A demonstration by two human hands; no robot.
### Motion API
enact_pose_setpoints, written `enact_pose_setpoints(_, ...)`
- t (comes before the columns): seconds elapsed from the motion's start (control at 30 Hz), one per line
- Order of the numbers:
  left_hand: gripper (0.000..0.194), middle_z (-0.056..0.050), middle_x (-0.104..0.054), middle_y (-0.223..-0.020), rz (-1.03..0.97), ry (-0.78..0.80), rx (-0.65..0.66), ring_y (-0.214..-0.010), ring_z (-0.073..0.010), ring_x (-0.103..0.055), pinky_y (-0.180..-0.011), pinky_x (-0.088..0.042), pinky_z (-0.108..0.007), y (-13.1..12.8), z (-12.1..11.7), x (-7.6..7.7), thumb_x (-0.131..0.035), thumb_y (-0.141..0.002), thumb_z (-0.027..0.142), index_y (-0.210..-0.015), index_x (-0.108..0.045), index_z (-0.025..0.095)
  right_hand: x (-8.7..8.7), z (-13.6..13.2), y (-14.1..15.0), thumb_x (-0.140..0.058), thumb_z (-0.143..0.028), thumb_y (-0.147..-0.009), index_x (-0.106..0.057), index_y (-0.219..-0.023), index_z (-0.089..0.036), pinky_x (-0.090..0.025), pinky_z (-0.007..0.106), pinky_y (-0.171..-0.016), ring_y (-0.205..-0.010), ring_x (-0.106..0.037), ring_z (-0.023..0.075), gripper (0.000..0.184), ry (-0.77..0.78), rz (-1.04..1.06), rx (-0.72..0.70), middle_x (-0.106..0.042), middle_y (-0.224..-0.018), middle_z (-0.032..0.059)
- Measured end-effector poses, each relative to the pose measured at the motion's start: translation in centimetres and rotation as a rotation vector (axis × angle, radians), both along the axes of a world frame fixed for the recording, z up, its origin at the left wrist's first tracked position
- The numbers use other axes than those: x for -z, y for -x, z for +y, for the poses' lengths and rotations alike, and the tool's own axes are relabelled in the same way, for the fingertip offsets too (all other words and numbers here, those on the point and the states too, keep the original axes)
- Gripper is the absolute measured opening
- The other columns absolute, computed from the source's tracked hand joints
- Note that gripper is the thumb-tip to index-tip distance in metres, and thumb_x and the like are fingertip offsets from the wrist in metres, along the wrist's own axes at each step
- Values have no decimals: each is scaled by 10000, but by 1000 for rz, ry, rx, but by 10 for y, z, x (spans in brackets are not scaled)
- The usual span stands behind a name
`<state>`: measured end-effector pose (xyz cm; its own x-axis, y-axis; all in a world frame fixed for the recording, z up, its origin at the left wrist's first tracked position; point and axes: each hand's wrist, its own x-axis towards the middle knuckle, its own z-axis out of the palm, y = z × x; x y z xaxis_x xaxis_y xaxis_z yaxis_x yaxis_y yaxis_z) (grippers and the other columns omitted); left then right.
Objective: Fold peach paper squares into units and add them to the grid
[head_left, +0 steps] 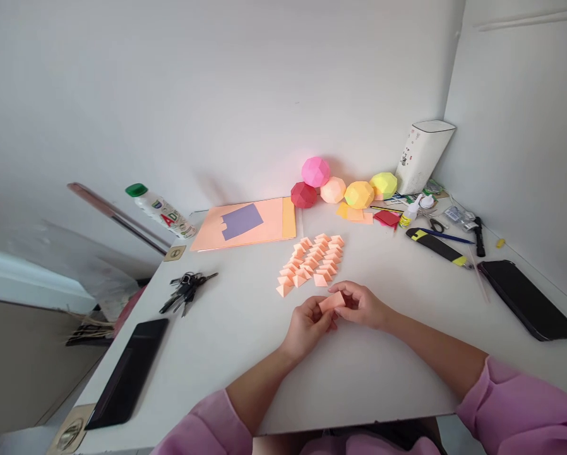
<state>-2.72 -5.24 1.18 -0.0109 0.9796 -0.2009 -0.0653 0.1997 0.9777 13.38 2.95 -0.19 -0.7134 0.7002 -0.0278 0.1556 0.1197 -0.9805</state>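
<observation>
Both my hands meet over the middle of the white table (pixel 245 354), pinching one small folded peach paper piece (pixel 331 301) between them. My left hand (pixel 307 325) grips its left end with closed fingers. My right hand (pixel 362 304) holds the right end, fingers curled round it. Just beyond the hands lie several folded peach paper units (pixel 312 262) in rows. Farther back, several paper polyhedron balls (pixel 343 184) in pink, red, peach, orange and yellow sit against the wall.
Peach and purple paper sheets (pixel 245 222) lie at the back left beside a green-capped bottle (pixel 160 208). Keys (pixel 186 291) and a black phone (pixel 129 373) lie left. A dark tablet (pixel 527 298), cutter (pixel 437 246), scissors, glue and a white container (pixel 423 155) crowd the right.
</observation>
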Motion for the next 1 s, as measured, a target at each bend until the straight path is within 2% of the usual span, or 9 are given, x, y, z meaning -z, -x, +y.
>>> enact_pose_setpoints(0.33,157,-29,-635,-746,23,-101,45,-624,-125,-581,-607,-480,-273,-1,-1,7,-568,-788,246,-913,-601,157,-6,-1,1,-568,-156,-716,-502,-1089,-204,-495,270,-616,-684,-605,149,382,84,-35,-61,-625,-786,12)
enact_pose_setpoints(0.57,195,-22,-625,-705,-118,-19,7,-598,-120,-575,-589,-485,-281,1,2,1,-637,-737,274,-881,-589,153,-4,6,-4,-589,-180,-714,-504,-1052,-205,-469,261,-581,-646,-569,137,349,106,-43,-47,-587,-745,3)
enact_pose_setpoints(0.73,237,-10,-619,-668,-150,32,-3,-535,-101,-558,-556,-467,-259,4,4,-6,-683,-694,307,-836,-570,155,-7,10,-3,-596,-176,-708,-508,-1012,-201,-431,231,-531,-608,-521,115,317,118,-7,-34,-554,-730,-1)
enact_pose_setpoints(1.0,270,-15,-637,-687,-188,27,18,-510,-95,-556,-531,-452,-252,8,5,0,-658,-736,344,-897,-552,155,-7,13,-4,-599,-190,-711,-499,-995,-195,-429,230,-505,-539,-480,88,302,185,52,-15,-540,-731,-12)
